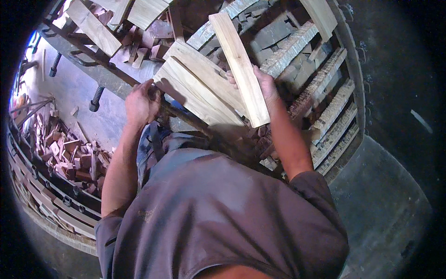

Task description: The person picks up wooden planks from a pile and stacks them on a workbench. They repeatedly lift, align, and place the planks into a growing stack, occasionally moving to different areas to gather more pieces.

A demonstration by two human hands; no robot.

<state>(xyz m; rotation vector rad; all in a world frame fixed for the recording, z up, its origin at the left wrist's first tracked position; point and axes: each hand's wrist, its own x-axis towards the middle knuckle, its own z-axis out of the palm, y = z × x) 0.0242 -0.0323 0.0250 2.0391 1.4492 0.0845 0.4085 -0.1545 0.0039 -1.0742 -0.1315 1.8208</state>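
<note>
A long pale wooden board [239, 69] is gripped by my right hand [265, 86], thumb along its right edge and fingertips showing at its left edge. The board slants from the upper left down toward my waist. Beneath and left of it, several wider planks [200, 95] lie overlapping. Next to the left ends of these planks, my left hand [143, 103] sits with curled fingers at a dark metal bar [118, 76]. What those fingers close on is hidden.
More boards [95, 28] lie at the upper left over wood offcuts. Rough, splintered slats [320, 88] run along the right, with offcuts between them. A heap of small wood blocks [76, 156] lies at the left, near bolts [96, 98] on the metal frame.
</note>
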